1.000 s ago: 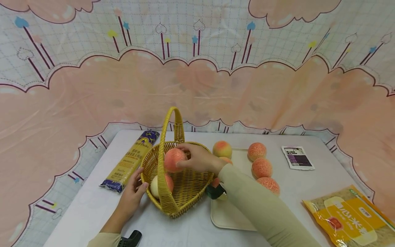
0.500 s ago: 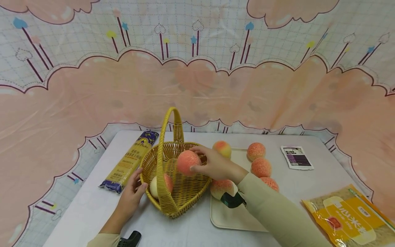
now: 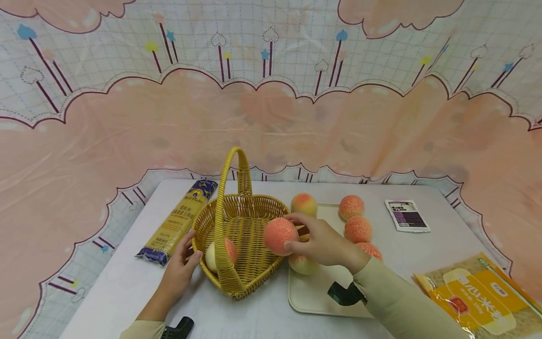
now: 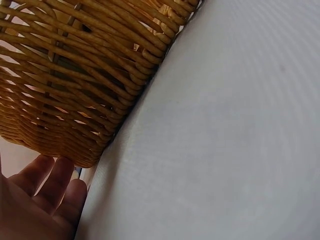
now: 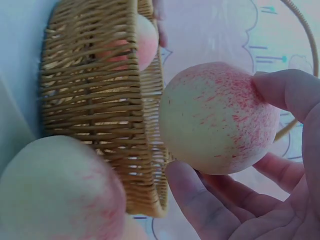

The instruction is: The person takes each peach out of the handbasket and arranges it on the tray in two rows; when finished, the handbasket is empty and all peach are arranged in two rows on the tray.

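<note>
My right hand (image 3: 328, 242) grips a pinkish-red peach (image 3: 280, 236) between thumb and fingers, above the right rim of a yellow wicker basket (image 3: 256, 230). In the right wrist view the same peach (image 5: 215, 120) shows a pale, red-speckled side. Inside the basket, at its left front beside the tall handle (image 3: 220, 212), lies one pale-and-red peach (image 3: 230, 250). My left hand (image 3: 182, 268) touches the basket's left side, and the left wrist view has its fingertips (image 4: 62, 165) against the wickerwork (image 4: 75, 85).
Right of the basket is a beige tray (image 3: 317, 299) with several peaches, three of them in a column (image 3: 358, 229) at its right. A spaghetti packet (image 3: 179, 221) lies left of the basket. A small white-and-purple sachet (image 3: 407, 216) and an orange-yellow grain bag (image 3: 482, 299) lie further right.
My right hand has carried the peach rightward and a little nearer, from over the basket's middle to its right rim. The left hand and the basket have stayed put.
</note>
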Tool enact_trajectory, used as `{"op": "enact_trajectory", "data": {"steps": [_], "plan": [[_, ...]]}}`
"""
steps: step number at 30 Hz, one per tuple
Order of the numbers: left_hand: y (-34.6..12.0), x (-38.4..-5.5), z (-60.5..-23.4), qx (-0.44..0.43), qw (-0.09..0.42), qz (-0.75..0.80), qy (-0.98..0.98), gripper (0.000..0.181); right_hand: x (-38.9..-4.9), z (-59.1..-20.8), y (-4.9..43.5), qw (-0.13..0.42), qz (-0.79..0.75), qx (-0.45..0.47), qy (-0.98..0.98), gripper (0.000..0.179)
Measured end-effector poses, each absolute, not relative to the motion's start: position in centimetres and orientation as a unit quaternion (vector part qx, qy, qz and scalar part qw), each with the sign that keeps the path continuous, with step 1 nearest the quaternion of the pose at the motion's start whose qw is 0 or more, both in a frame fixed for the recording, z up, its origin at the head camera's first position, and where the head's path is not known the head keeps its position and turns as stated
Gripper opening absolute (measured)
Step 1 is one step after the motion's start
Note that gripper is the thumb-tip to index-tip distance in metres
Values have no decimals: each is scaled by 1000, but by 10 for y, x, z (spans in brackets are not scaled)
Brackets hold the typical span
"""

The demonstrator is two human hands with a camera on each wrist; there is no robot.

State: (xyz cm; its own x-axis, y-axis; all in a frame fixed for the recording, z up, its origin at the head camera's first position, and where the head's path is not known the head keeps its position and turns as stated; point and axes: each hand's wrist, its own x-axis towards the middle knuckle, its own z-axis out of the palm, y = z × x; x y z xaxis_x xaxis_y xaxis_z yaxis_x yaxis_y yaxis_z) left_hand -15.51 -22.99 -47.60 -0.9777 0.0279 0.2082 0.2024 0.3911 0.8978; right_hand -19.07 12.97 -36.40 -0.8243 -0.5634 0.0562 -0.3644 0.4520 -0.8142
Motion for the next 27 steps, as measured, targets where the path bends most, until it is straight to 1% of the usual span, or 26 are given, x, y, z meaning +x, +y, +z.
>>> {"op": "enact_trajectory", "data": {"steps": [7,11,21,27], "plan": [[-228,-156,-477,-72,87,-554,-825,56,-181,-373,147,91,-449,-290,840,53],[-228,-155,-477,-75,92,-553,-824,55,-176,-375,155,86,-450,-286,842,54],[-227,-155,-474,-75,89,-544,-831,56,-161,-381,177,95,-474,-262,835,57],[-228,-155,-474,-73,87,-547,-830,56,-154,-385,187,110,-476,-257,834,57]]}}
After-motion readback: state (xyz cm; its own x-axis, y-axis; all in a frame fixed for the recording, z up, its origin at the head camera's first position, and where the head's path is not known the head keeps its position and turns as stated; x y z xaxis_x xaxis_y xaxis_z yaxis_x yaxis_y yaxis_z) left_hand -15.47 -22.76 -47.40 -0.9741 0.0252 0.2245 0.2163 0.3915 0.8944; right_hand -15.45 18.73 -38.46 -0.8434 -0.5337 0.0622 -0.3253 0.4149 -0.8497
